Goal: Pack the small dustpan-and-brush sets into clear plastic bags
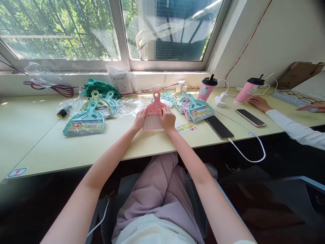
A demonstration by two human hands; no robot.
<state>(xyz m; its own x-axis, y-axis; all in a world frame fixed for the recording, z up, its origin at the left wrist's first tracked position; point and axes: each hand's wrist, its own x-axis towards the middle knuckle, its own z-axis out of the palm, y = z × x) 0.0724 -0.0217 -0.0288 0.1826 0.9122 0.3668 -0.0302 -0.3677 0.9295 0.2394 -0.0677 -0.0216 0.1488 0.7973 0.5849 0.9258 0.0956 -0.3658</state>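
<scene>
Both my hands grip a pink hand brush with a matching dustpan point(154, 108) over the table, its looped handle pointing toward the window and its pale bristles toward me. My left hand point(140, 120) is closed on the left edge. On the opposite edge, my right hand point(167, 119) is closed with its thumb on top. A printed card point(186, 128) lies just right of my right hand. Wrapped blue dustpan sets point(85, 120) are piled to the left, beside a green one point(95, 96). More wrapped sets point(200, 110) are stacked at right.
A black phone point(219, 127) with a white cable lies at right, near a pink cup point(207, 88). Farther right, another person's hand point(259, 102) rests by a second phone point(251, 117) and cup point(248, 90). Clear plastic wrapping point(129, 107) and a yellow-black object point(63, 112) lie on the left.
</scene>
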